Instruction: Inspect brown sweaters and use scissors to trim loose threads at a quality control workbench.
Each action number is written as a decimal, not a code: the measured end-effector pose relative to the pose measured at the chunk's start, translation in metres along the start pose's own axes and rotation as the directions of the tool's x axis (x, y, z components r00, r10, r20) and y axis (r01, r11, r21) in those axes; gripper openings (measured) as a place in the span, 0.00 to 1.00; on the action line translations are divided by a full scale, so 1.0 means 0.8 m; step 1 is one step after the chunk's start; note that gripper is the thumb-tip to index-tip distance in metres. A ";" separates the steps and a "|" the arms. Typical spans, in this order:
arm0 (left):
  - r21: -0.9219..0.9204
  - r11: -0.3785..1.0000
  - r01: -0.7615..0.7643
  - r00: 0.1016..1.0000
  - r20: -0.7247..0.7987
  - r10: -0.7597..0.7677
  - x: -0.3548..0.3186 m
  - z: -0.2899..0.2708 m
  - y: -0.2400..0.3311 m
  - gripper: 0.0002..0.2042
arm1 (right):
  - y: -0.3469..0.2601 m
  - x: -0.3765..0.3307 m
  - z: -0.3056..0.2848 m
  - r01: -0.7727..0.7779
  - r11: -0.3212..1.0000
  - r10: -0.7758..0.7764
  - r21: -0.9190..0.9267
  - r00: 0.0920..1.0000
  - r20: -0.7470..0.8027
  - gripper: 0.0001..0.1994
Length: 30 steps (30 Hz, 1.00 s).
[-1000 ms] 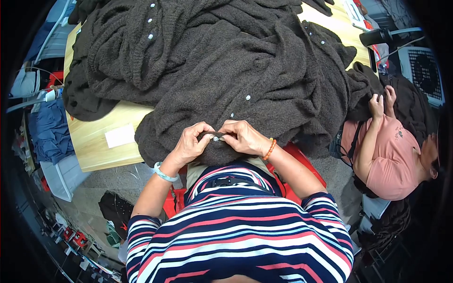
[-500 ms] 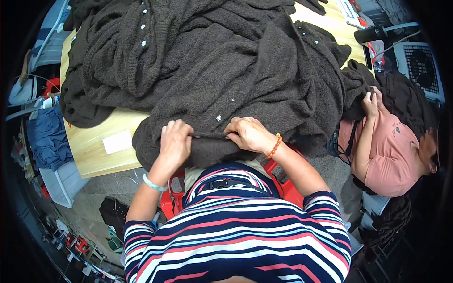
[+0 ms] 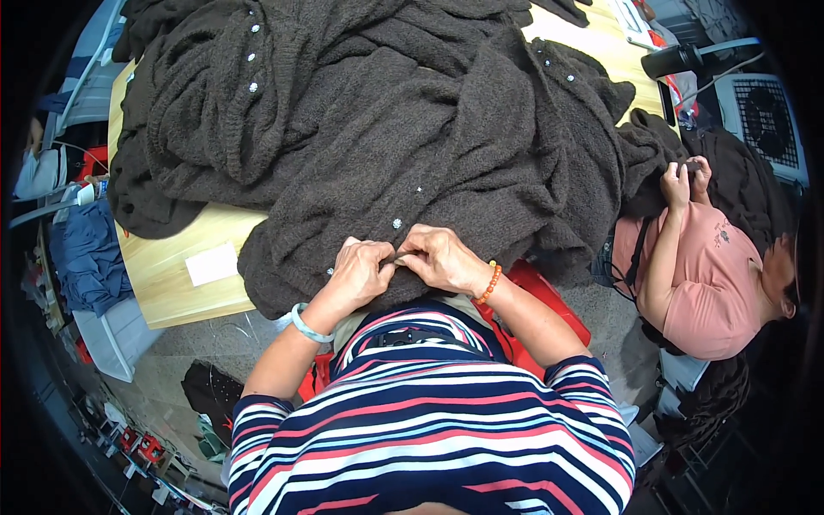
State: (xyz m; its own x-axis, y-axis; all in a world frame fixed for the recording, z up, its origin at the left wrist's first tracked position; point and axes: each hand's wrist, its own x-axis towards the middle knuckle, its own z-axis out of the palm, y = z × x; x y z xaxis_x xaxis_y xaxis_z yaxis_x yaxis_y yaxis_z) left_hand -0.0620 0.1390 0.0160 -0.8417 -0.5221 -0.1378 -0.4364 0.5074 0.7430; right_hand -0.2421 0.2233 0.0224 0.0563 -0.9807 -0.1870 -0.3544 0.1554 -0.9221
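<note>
A dark brown knitted cardigan (image 3: 343, 202) with shiny round buttons lies heaped over the table and hangs off its near edge. At that edge my left hand (image 3: 363, 268) is closed in a pinch on the knit. Close against it, my right hand (image 3: 439, 256) pinches the same cardigan, thumb and forefinger pressed together. One sparkly button (image 3: 396, 223) shows just beyond my fingers, and another button (image 3: 330, 271) sits beside my left hand. The bit of edge between the fingertips is mostly hidden.
A white paper (image 3: 211, 264) lies on the wooden table (image 3: 172, 296) at left. To the right, a co-worker in a pink shirt (image 3: 712, 283) handles brown knit. Blue cloth (image 3: 90, 253) is piled beyond the left edge. A black lamp-like cylinder (image 3: 671, 62) stands at the far right.
My hands have come together, the left moving right and lower, and they pinch the cardigan side by side. A button beside my left hand has come into view. The co-worker's hands have shifted slightly.
</note>
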 end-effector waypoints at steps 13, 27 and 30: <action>0.089 0.988 0.129 0.985 -0.128 -0.117 0.051 0.032 -0.024 0.08 | 0.001 -0.002 0.002 0.030 0.982 -0.022 -0.185 0.999 0.046 0.07; 0.174 0.983 0.056 0.998 -0.011 -0.055 0.068 0.036 -0.038 0.07 | 0.014 -0.001 0.006 0.066 0.973 -0.080 -0.220 0.995 -0.055 0.07; 0.253 0.956 0.151 0.988 -0.022 -0.151 0.066 0.041 -0.046 0.08 | 0.005 0.006 0.006 0.140 0.972 -0.149 -0.191 0.988 -0.036 0.07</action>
State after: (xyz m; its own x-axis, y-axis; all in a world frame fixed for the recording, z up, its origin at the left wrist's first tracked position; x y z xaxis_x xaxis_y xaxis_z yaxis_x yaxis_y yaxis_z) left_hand -0.1005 0.1153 -0.0396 -0.7590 -0.6077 -0.2336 -0.6248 0.5790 0.5238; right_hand -0.2389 0.2196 0.0166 0.0752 -0.9965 -0.0351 -0.5150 -0.0087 -0.8572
